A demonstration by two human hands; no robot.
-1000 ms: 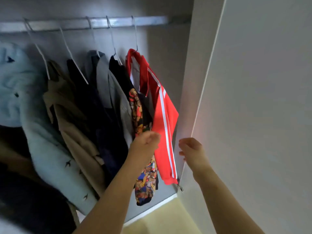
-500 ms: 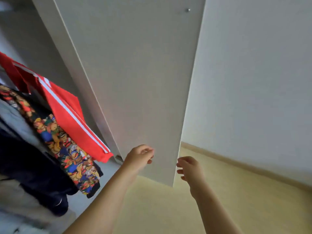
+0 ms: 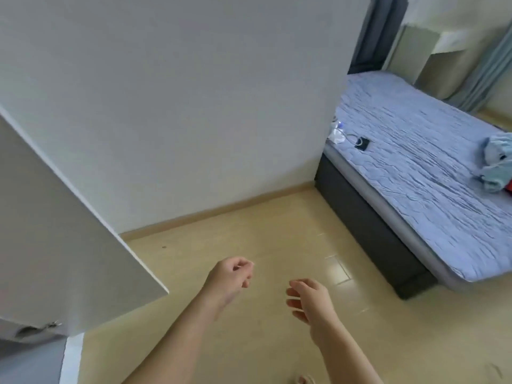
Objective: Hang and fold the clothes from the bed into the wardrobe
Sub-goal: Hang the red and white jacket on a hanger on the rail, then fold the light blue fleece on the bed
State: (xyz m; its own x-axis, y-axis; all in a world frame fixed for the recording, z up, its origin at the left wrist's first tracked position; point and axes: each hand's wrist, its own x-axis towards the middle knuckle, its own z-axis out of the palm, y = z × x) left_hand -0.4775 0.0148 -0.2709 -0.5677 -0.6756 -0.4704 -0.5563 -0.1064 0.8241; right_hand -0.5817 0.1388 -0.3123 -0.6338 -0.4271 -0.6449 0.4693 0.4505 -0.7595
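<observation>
My left hand (image 3: 231, 278) hangs over the yellow floor with its fingers loosely curled and nothing in it. To its right, my right hand (image 3: 311, 299) is relaxed and empty too. The bed (image 3: 415, 162) with a blue-grey quilted cover stands at the right. A pale blue garment (image 3: 497, 162) lies crumpled at the bed's right edge, with a bit of red cloth (image 3: 509, 187) beside it. The open white wardrobe door (image 3: 63, 245) fills the left side. The hung clothes are out of view.
A grey wall (image 3: 194, 106) runs behind the floor, with a wooden skirting board. A small black device (image 3: 363, 144) with a cable and a clear wrapper (image 3: 336, 134) lie on the bed's near corner. Curtains (image 3: 487, 65) hang at the far right.
My view has swung right, away from the wardrobe and its hung clothes, to the floor and the bed. Both hands have left the door and hang empty.
</observation>
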